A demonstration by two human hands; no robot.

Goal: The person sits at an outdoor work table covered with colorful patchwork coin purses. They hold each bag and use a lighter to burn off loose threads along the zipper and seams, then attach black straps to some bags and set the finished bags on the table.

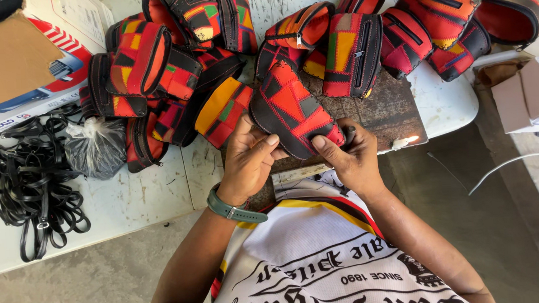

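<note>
A red, orange and grey patchwork pouch point(290, 106) with black trim lies over the edge of a dark work board point(391, 109). My left hand point(248, 156) grips its near left edge, thumb on top. My right hand point(350, 153) pinches its near right corner. A green watch band sits on my left wrist. A small lit flame point(408, 140) burns on the board just right of my right hand.
Many similar patchwork pouches point(171, 70) are piled across the back of the white table point(129, 204). Black straps point(25, 185) and a dark plastic bag point(96, 146) lie at left. Cardboard boxes point(526, 92) stand at right and top left.
</note>
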